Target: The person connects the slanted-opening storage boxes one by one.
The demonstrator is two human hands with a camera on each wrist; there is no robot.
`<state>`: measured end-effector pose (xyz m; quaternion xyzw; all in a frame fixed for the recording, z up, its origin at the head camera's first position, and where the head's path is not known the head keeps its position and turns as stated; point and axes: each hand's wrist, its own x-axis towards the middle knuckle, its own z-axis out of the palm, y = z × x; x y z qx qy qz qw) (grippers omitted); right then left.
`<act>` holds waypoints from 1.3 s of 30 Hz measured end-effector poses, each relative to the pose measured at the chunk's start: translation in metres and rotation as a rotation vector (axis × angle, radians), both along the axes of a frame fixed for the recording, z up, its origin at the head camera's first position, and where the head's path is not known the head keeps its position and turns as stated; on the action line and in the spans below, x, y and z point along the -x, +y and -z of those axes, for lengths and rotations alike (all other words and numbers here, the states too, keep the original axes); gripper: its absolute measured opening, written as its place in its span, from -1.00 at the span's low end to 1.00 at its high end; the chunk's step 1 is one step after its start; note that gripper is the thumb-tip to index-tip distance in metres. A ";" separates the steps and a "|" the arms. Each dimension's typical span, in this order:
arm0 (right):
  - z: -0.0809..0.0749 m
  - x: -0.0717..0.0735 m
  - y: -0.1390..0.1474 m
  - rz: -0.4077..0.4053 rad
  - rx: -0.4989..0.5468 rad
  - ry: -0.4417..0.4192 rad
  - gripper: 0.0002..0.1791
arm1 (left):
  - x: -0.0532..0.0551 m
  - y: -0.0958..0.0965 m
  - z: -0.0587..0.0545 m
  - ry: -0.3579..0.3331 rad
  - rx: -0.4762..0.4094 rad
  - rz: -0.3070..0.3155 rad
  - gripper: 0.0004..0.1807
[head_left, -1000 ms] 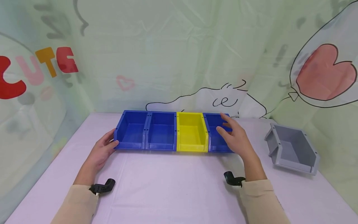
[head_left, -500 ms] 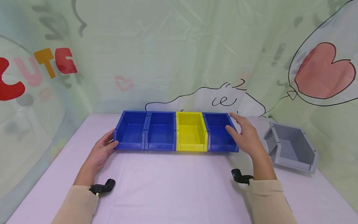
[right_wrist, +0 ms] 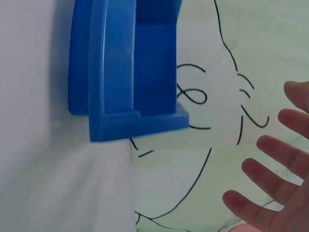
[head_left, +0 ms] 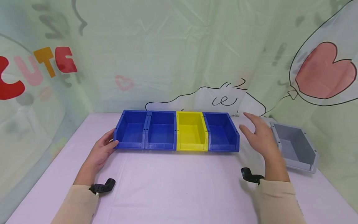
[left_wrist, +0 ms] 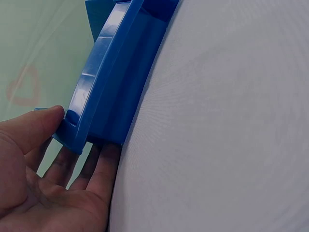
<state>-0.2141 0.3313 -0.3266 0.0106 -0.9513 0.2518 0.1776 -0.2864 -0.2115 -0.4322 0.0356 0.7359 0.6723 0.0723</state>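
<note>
In the head view, three blue storage bins and a yellow storage bin (head_left: pixel 192 130) stand side by side in a row. My left hand (head_left: pixel 101 152) rests against the outer side of the leftmost blue bin (head_left: pixel 130 132). The left wrist view shows the thumb (left_wrist: pixel 50 118) at that bin's rim, with fairly straight fingers touching the side wall lower down. My right hand (head_left: pixel 260 137) hovers just right of the rightmost blue bin (head_left: pixel 222 132), apart from it and holding nothing. Spread fingers (right_wrist: pixel 263 176) show in the right wrist view.
A grey storage bin (head_left: pixel 296 147) sits angled on the right of the table, partly behind my right hand. White cloth (head_left: pixel 173 186) covers the table. A printed curtain (head_left: pixel 167 56) hangs behind the row.
My right hand has moved rightward from over the rightmost blue bin to beside it, uncovering that bin. The left hand and the row of bins have stayed in place.
</note>
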 end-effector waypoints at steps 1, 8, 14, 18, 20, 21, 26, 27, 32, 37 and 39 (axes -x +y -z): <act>0.000 0.000 0.002 0.003 0.000 0.002 -0.34 | 0.000 0.000 0.000 0.000 -0.001 -0.002 -0.25; -0.001 0.000 0.021 0.045 -0.031 0.003 -0.34 | -0.001 0.000 -0.001 -0.006 -0.005 -0.009 -0.25; -0.002 -0.006 0.040 0.133 -0.030 -0.061 -0.31 | 0.000 0.000 -0.002 -0.001 0.000 -0.011 -0.25; 0.000 -0.013 0.056 0.177 -0.007 -0.090 -0.29 | 0.000 -0.001 -0.003 0.004 -0.004 -0.002 -0.25; 0.001 -0.017 0.065 0.189 0.000 -0.082 -0.29 | 0.000 -0.002 -0.004 0.007 -0.006 0.001 -0.25; 0.002 -0.019 0.070 0.195 0.009 -0.082 -0.29 | 0.000 -0.002 -0.005 0.009 -0.010 0.002 -0.25; 0.007 -0.027 0.090 0.253 0.031 -0.069 -0.29 | 0.000 -0.003 -0.006 0.014 -0.005 0.000 -0.26; 0.007 -0.028 0.094 0.264 0.033 -0.061 -0.30 | 0.000 -0.004 -0.006 0.014 -0.004 -0.002 -0.26; 0.010 -0.030 0.107 0.306 0.030 -0.008 -0.32 | 0.000 -0.003 -0.004 0.009 0.005 -0.013 -0.26; 0.016 -0.040 0.121 0.381 0.016 -0.011 -0.31 | 0.000 -0.001 -0.002 0.002 -0.003 0.001 -0.25; 0.022 -0.046 0.127 0.417 0.014 -0.023 -0.30 | 0.000 0.000 0.000 0.000 -0.006 0.010 -0.26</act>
